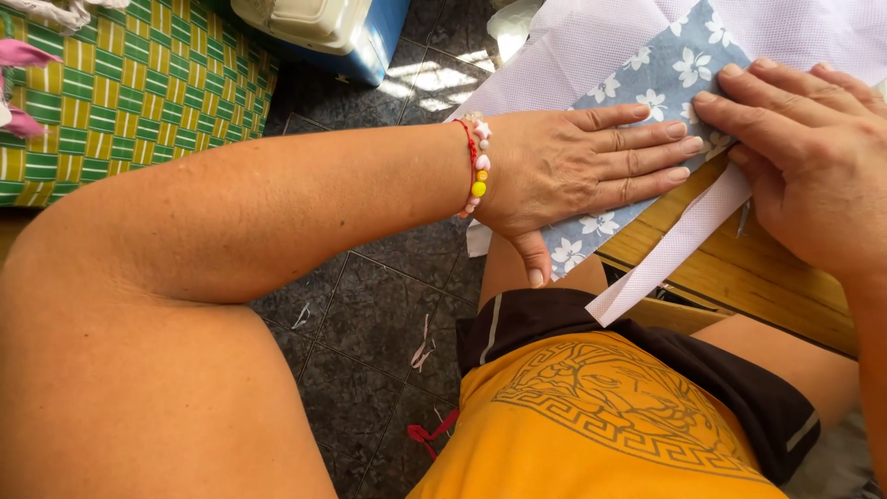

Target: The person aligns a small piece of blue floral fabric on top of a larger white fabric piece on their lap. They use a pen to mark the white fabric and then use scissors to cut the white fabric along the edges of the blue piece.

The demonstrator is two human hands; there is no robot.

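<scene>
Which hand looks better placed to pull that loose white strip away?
The right hand, probably. Its fingertips press the blue flowered fabric just above the white strip. The left hand lies flat farther along the fabric, holding it down.

Blue floral fabric [661,79] flat on white lining [591,42]

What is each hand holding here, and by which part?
Nothing is gripped. The left hand lies flat, palm down, on the blue flowered fabric; the right hand presses fingertips on its edge beside the white strip.
</scene>
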